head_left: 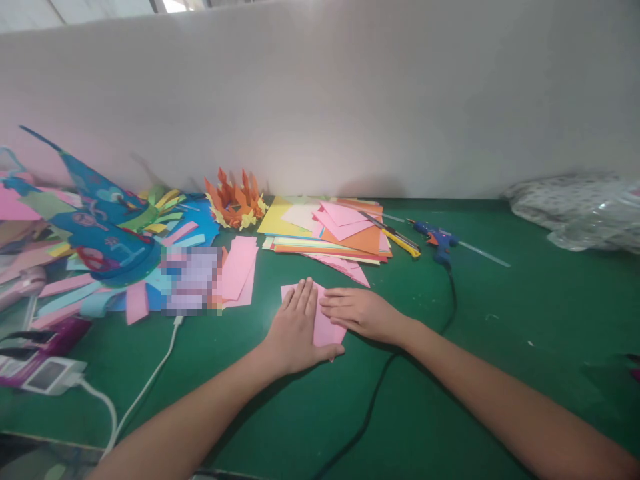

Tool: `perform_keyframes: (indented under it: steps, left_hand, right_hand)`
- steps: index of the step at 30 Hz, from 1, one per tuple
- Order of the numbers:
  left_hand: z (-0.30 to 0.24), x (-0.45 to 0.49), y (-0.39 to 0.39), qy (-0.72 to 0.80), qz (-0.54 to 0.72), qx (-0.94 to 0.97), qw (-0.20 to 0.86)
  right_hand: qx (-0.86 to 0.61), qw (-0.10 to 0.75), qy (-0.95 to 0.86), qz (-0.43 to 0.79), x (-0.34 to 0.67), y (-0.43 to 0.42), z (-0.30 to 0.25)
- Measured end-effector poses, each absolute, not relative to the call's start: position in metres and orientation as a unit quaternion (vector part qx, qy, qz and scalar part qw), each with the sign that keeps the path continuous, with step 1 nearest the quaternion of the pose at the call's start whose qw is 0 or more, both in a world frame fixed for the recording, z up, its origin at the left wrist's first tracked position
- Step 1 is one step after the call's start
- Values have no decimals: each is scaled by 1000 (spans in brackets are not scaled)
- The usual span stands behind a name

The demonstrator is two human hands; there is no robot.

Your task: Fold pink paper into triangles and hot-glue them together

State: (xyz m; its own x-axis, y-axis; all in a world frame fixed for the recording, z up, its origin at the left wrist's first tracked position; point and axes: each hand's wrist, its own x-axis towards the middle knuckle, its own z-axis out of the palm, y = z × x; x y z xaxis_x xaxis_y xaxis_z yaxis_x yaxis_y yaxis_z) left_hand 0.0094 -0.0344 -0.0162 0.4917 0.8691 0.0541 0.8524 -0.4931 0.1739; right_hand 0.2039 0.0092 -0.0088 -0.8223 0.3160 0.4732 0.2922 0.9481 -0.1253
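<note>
A pink sheet of paper (327, 331) lies on the green table (280, 427) in front of me, partly covered by both hands. My left hand (299, 327) rests flat over its left side, fingers stretched forward and thumb out to the right along the near edge. From the right, my right hand (363, 313) lays its extended fingers on the paper's upper right part. Neither hand grips anything. Whether the paper is folded beneath my hands is hard to see. Just beyond it sits a stack of coloured paper (325, 247) topped with pink pieces.
Right of the stack lie a yellow utility knife (400, 241) and a blue hot glue gun (437, 239), its dark cord running towards me. An orange paper crown (235, 200), pink strips (240, 270) and blue cone hats (107, 240) stand left. A purple power strip (55, 340) carries white cables.
</note>
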Motion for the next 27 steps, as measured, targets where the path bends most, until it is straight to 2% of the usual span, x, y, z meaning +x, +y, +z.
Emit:
perform_keyframes:
  steps: [12,27]
  left_hand:
    - [-14,10,-36,480,126,866,67]
    - [-14,10,-36,479,122,866,73]
  right_hand:
    - [-166,242,-955,39,204,8,-8]
    - [-177,237,-953,70,206,10,-11]
